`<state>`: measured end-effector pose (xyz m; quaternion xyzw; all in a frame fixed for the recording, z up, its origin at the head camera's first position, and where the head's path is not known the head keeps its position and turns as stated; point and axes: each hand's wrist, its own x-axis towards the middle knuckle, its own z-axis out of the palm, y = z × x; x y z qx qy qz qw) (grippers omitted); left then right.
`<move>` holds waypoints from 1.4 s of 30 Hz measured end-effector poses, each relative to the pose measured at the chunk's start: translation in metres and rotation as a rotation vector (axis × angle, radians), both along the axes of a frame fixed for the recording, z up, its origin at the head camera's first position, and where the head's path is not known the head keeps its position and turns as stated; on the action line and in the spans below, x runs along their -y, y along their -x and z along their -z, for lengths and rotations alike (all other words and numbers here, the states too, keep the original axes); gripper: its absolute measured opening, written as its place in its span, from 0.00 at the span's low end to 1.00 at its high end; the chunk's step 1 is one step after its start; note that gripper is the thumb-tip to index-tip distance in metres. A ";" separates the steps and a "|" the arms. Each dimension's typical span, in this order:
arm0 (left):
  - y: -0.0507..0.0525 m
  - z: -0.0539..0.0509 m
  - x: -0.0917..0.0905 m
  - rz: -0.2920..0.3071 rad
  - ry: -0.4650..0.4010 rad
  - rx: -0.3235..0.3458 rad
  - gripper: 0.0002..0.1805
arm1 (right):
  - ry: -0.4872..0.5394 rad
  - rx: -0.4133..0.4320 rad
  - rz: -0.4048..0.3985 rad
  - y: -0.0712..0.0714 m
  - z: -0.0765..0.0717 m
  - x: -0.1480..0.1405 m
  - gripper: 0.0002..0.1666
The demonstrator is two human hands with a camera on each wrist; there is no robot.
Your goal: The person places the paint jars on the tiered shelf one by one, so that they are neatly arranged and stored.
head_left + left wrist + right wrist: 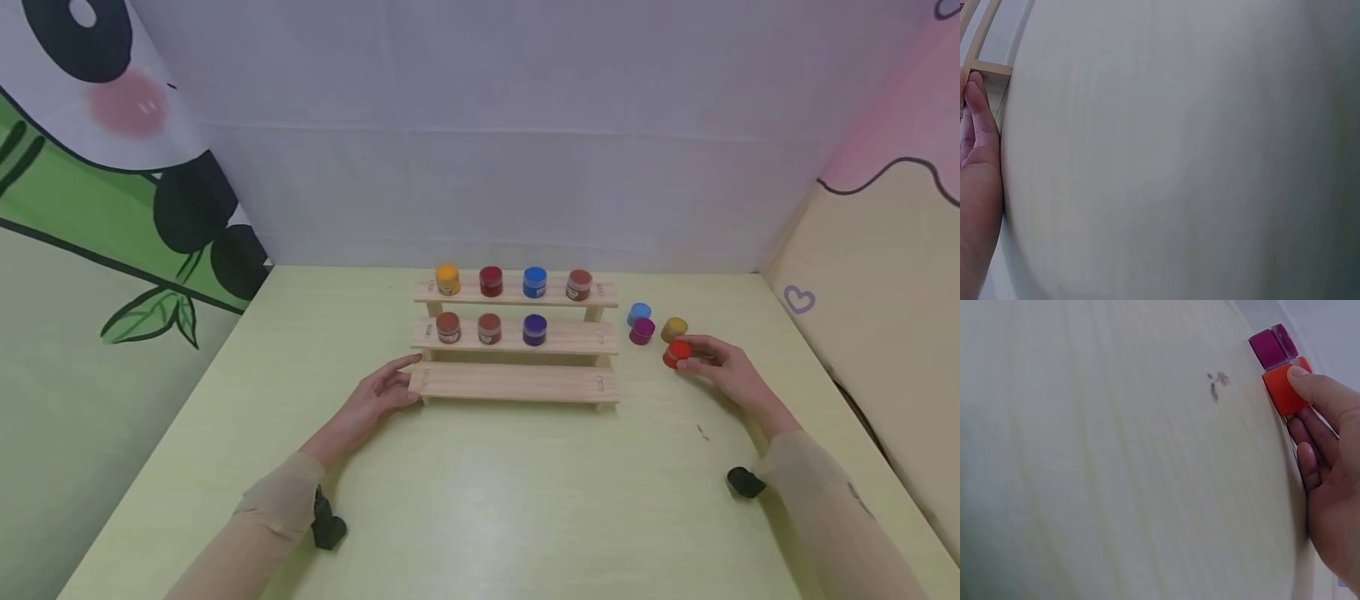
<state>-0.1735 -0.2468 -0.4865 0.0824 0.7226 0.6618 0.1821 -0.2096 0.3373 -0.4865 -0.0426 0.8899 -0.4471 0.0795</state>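
The person's right hand [723,367] had its grip drawn in around a small red jar [678,353], pinching it between the thumb, laid against the red lid, and the fingers on the far side; whether the jar bore on the counter [510,500] could not be told. That jar was right of the wooden rack [517,382], just in front of a yellow jar [674,329] and near a purple jar [642,332] and a light blue jar [639,313]. The left hand [378,393] held the left end of the rack's lowest shelf, its grip only as wide as the board, thumb at the front edge and fingers toward the back. Four jars stood on the top shelf and three on the middle one.
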 end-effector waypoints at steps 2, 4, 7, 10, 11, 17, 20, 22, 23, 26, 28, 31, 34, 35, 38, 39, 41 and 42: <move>0.000 0.000 0.000 -0.002 0.003 0.001 0.35 | 0.004 0.002 0.002 0.000 -0.001 0.001 0.36; 0.000 0.001 0.001 -0.003 0.003 0.004 0.35 | 0.000 0.002 0.006 -0.001 -0.001 0.002 0.36; 0.001 0.002 0.001 -0.001 0.004 0.009 0.35 | -0.007 0.000 0.015 -0.003 -0.003 0.004 0.37; 0.002 0.003 0.000 -0.008 0.002 0.015 0.35 | -0.025 -0.010 0.023 -0.004 -0.004 0.005 0.37; 0.003 0.004 0.000 -0.006 0.002 0.013 0.35 | -0.030 -0.016 0.025 -0.004 -0.005 0.006 0.36; 0.002 0.005 -0.001 0.001 -0.006 0.013 0.35 | -0.072 -0.051 0.021 -0.001 -0.010 0.007 0.33; 0.001 0.005 0.000 0.002 -0.009 0.012 0.36 | -0.085 -0.072 0.018 0.003 -0.017 0.007 0.32; 0.001 0.005 0.000 -0.001 -0.009 0.017 0.36 | -0.090 -0.083 0.017 0.005 -0.024 0.008 0.31; 0.001 0.005 0.000 -0.003 -0.008 0.018 0.36 | -0.094 -0.094 0.015 0.006 -0.028 0.008 0.30; 0.001 0.004 0.000 -0.006 -0.002 0.023 0.36 | -0.087 -0.123 0.010 0.009 -0.040 0.011 0.29; 0.002 0.003 0.000 -0.008 0.004 0.027 0.35 | -0.078 -0.145 0.008 0.010 -0.047 0.013 0.29; 0.003 0.003 0.000 -0.006 0.006 0.024 0.35 | -0.075 -0.160 0.011 0.012 -0.055 0.018 0.30; 0.004 0.004 0.000 -0.005 0.003 0.025 0.35 | -0.081 -0.150 0.016 0.013 -0.059 0.023 0.31; 0.004 0.004 0.000 -0.006 0.002 0.026 0.36 | -0.087 -0.145 0.018 0.013 -0.060 0.025 0.32; 0.004 0.005 0.000 -0.004 -0.002 0.026 0.36 | -0.088 -0.130 0.021 0.013 -0.062 0.030 0.33; 0.004 0.006 0.000 -0.004 -0.003 0.026 0.36 | -0.090 -0.128 0.023 0.013 -0.062 0.031 0.33; 0.005 0.006 0.001 -0.004 -0.006 0.029 0.36 | -0.088 -0.127 0.025 0.013 -0.063 0.034 0.33; 0.005 0.006 0.001 -0.004 -0.006 0.029 0.36 | -0.087 -0.131 0.026 0.013 -0.063 0.034 0.33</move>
